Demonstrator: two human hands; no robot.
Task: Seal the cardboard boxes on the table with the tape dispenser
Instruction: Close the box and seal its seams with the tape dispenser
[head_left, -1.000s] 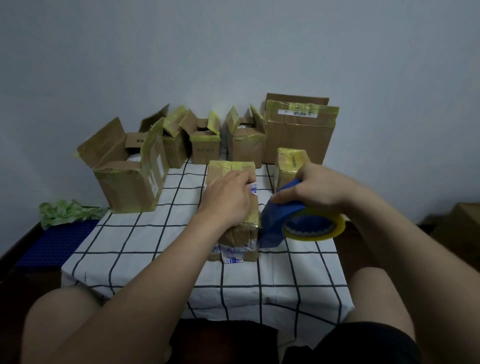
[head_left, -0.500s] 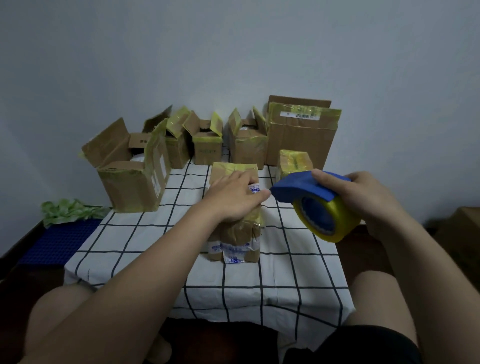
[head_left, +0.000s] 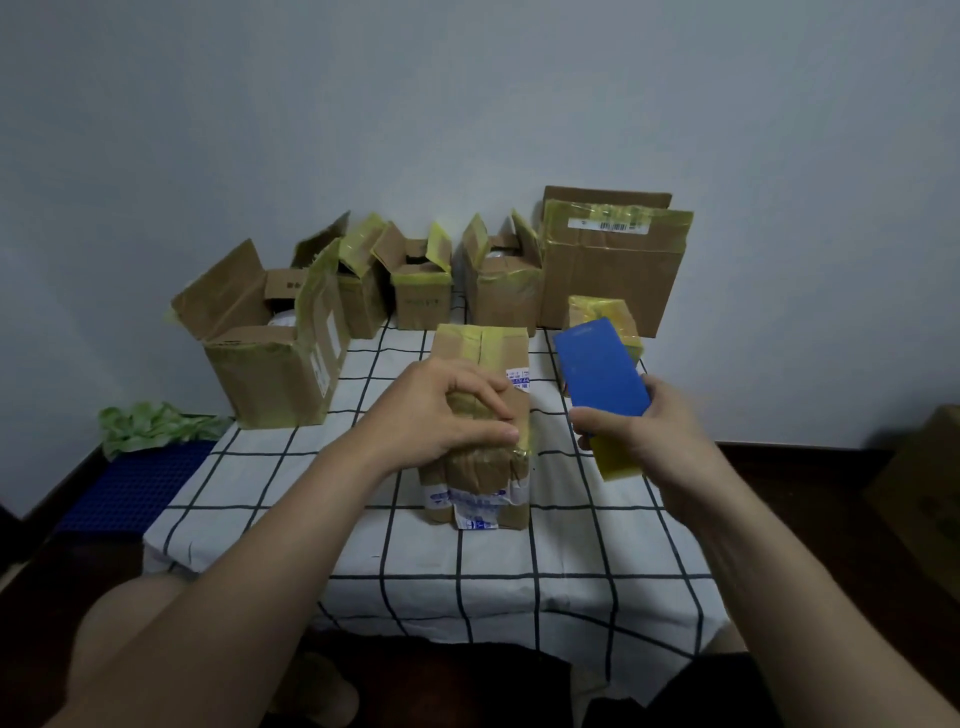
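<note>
The right hand (head_left: 655, 434), its grip closed round the dispenser (head_left: 602, 371), has drawn it off the box (head_left: 480, 345), which the left hand (head_left: 452, 410) still clasps, so this strip seems finished.

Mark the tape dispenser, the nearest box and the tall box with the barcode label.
tape dispenser (head_left: 602, 370): head view, on its blue cover.
nearest box (head_left: 480, 470): head view, on its near face.
tall box with the barcode label (head_left: 608, 280): head view, on its front face.
</note>
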